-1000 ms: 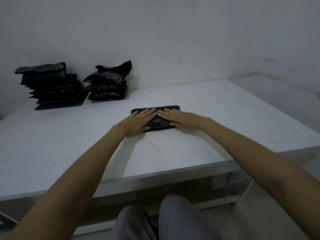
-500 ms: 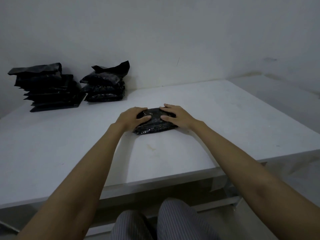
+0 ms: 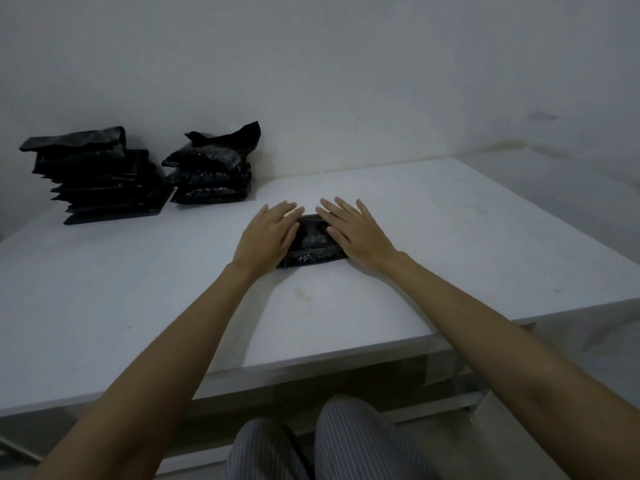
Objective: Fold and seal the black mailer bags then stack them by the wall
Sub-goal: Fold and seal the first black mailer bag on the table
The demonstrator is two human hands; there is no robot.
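A bare packing room, by the look of it: a plain white table (image 3: pixel 433 237) pushed into the corner of scuffed, unpainted-looking walls (image 3: pixel 346 64), and two stacks of filled black mailer bags (image 3: pixel 100 178) piled at the table's far left edge against the wall.
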